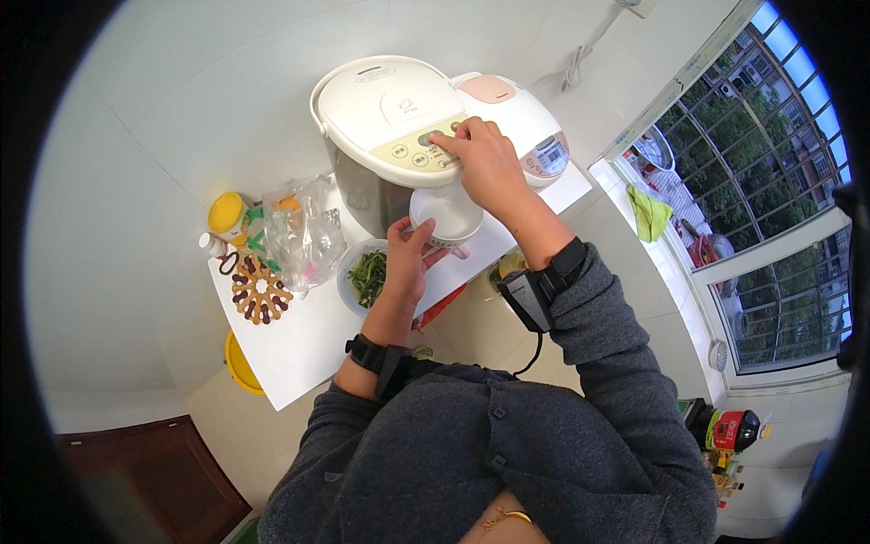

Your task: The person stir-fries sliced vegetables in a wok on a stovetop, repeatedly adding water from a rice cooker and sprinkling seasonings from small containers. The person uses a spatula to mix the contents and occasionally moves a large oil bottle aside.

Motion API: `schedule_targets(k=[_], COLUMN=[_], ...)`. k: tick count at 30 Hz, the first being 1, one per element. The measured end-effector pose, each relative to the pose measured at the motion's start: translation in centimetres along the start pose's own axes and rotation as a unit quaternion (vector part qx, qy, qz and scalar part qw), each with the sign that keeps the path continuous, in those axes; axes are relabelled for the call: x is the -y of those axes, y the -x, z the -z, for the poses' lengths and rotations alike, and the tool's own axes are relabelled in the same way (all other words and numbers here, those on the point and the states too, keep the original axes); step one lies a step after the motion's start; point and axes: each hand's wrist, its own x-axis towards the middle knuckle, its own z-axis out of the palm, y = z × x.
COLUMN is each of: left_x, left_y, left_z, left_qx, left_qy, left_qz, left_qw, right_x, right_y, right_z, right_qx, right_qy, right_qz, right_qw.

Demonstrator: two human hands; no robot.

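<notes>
A white bowl (448, 212) is held by its rim and side in my left hand (410, 253), under the front lip of an electric hot-water dispenser (391, 102). My right hand (488, 163) rests on the dispenser's control panel (401, 151), its thumb touching a grey button there. No spout is visible from above, and I cannot tell whether water runs into the bowl. Close to my left wrist, a bowl of cooked green vegetables (367, 277) stands on the white table (306, 347).
Behind the dispenser stands a white rice cooker (510, 112). Left on the table are a clear plastic bag (302, 231), a yellow-lidded tub (228, 214), a white-capped bottle (212, 243) and a wooden trivet (262, 291). A green cloth (649, 214) lies on the windowsill at right.
</notes>
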Motion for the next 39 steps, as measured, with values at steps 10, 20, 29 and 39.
schedule_targets(k=[10,20,29,39], left_x=[0.8,0.6,0.7,0.8], left_y=[-0.6,-0.4,-0.5,-0.5], left_z=[0.6,0.4,0.6,1.0], left_qx=[0.000,0.000,-0.009,-0.005], left_qy=[-0.001,0.004,0.001,0.004], left_qz=[-0.001,-0.005,0.002,0.011], left_qw=[1.000,1.000,1.000,1.000], right_x=[-0.3,-0.4,-0.5,-0.4], right_y=[0.1,0.1,0.1,0.1], right_z=[-0.2,-0.3,-0.4,-0.4], right_qx=[-0.011,-0.015,0.010,0.008], right_qy=[-0.015,-0.014,-0.016,-0.018], right_qz=[-0.001,-0.002,-0.017,-0.016], right_qw=[1.000,1.000,1.000,1.000])
